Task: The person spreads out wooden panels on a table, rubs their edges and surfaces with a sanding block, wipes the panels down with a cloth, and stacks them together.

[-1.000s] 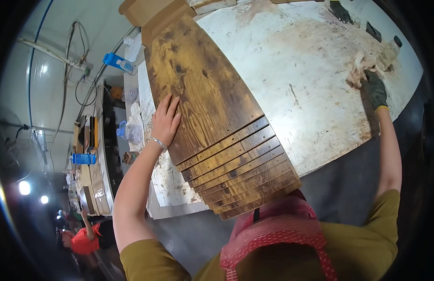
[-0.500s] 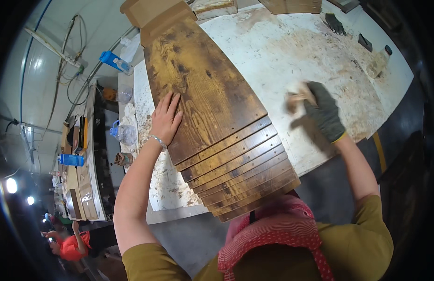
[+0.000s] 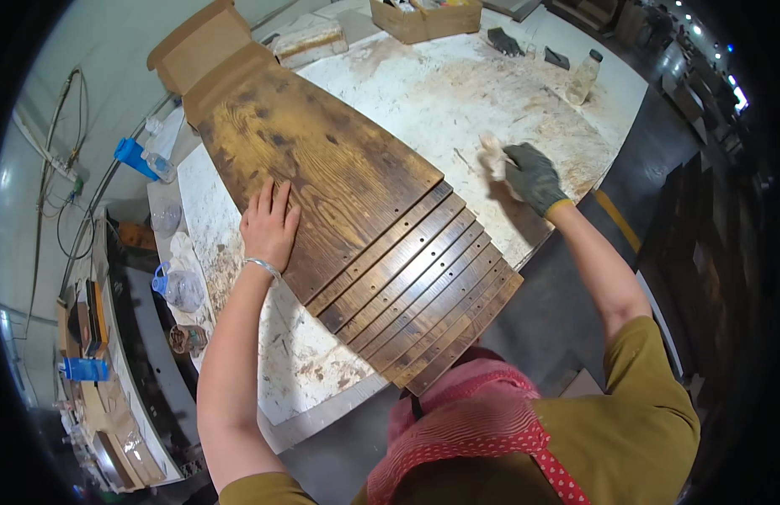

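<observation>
A stack of stained brown wooden boards (image 3: 322, 160) lies fanned in steps, with small holes along the exposed near edges. My bare left hand (image 3: 270, 220) rests flat on the top board near its left edge, fingers spread. Off the stack's right side, my right hand (image 3: 533, 179) wears a dark grey glove with a yellow cuff. Its fingers are closed on a pale, brown-stained rag (image 3: 492, 156), held over the white tabletop (image 3: 440, 126). A shadow falls below the rag; whether it touches the table I cannot tell.
An open cardboard box (image 3: 206, 55) adjoins the stack's far end. Farther back are a filled carton (image 3: 428, 21), a spare dark glove (image 3: 505, 42) and a clear bottle (image 3: 584, 77). At the left stand a blue bottle (image 3: 137, 157) and a clear jug (image 3: 181, 288).
My view has turned, so the table and stack appear farther left and more tilted. My left hand stays on the top board. The gloved hand still holds the rag beside the stack.
</observation>
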`<control>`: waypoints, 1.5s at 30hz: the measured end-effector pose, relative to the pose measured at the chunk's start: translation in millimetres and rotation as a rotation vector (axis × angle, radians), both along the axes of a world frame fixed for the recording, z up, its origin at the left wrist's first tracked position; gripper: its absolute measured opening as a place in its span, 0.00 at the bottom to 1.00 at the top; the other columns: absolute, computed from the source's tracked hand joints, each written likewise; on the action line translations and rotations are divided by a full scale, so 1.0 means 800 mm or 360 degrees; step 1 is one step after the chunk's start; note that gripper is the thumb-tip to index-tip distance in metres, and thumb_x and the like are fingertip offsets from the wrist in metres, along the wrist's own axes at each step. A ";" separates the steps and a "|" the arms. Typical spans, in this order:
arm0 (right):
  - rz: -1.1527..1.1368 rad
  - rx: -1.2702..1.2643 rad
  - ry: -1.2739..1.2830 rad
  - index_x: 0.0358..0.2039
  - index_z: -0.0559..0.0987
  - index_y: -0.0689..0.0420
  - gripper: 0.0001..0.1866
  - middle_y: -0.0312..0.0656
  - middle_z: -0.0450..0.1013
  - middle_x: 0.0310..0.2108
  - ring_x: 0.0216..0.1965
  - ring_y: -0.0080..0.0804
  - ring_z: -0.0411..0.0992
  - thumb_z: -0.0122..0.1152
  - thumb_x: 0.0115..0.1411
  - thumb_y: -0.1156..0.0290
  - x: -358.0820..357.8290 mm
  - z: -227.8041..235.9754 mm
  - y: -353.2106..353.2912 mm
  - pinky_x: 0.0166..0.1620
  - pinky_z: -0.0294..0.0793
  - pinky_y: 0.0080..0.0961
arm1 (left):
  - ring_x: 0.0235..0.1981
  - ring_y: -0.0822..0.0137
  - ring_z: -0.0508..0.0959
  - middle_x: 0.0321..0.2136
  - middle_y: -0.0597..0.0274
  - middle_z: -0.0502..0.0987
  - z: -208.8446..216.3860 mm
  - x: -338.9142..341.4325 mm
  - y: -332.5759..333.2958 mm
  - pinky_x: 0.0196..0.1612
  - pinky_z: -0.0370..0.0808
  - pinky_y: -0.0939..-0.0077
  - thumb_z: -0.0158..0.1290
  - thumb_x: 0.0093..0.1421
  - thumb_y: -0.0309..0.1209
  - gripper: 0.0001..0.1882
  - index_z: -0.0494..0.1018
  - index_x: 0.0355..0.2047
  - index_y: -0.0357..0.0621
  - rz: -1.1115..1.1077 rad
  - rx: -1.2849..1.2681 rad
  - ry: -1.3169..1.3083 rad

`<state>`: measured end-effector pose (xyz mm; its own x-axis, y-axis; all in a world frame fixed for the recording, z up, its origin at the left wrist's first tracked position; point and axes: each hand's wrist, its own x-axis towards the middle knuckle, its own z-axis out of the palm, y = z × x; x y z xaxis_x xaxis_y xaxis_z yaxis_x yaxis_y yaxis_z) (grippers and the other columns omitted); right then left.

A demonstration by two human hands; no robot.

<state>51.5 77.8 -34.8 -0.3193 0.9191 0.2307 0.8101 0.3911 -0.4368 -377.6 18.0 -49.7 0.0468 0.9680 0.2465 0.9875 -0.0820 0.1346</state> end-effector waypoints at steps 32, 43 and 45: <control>0.0255 0.0758 0.0051 0.42 0.75 0.54 0.15 0.47 0.70 0.43 0.40 0.44 0.70 0.55 0.53 0.68 -0.177 0.042 -0.150 0.43 0.72 0.32 | 0.62 0.57 0.53 0.62 0.60 0.53 -0.014 -0.013 -0.001 0.61 0.48 0.60 0.34 0.62 0.53 0.29 0.55 0.61 0.59 0.0106 -0.0031 -0.0005; 0.1400 0.0029 0.0092 0.42 0.74 0.54 0.20 0.44 0.70 0.36 0.41 0.40 0.69 0.57 0.47 0.64 -0.315 0.013 -0.295 0.45 0.69 0.37 | 0.61 0.56 0.53 0.61 0.58 0.54 -0.020 -0.006 0.008 0.61 0.48 0.58 0.35 0.62 0.53 0.29 0.56 0.60 0.57 0.0080 -0.0039 -0.0065; 0.1072 0.0143 0.0898 0.30 0.74 0.55 0.12 0.41 0.70 0.32 0.41 0.40 0.68 0.46 0.60 0.61 -0.256 0.058 -0.243 0.46 0.66 0.35 | 0.61 0.56 0.54 0.61 0.57 0.55 -0.021 -0.011 0.003 0.60 0.49 0.58 0.35 0.61 0.53 0.29 0.57 0.59 0.57 0.0072 0.0022 -0.0089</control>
<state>-153.6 -116.2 11.5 -0.6032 0.5476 0.5799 0.0682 0.7598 -0.6465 -386.2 20.7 -66.7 -0.0112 0.9653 0.2610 0.9813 -0.0396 0.1886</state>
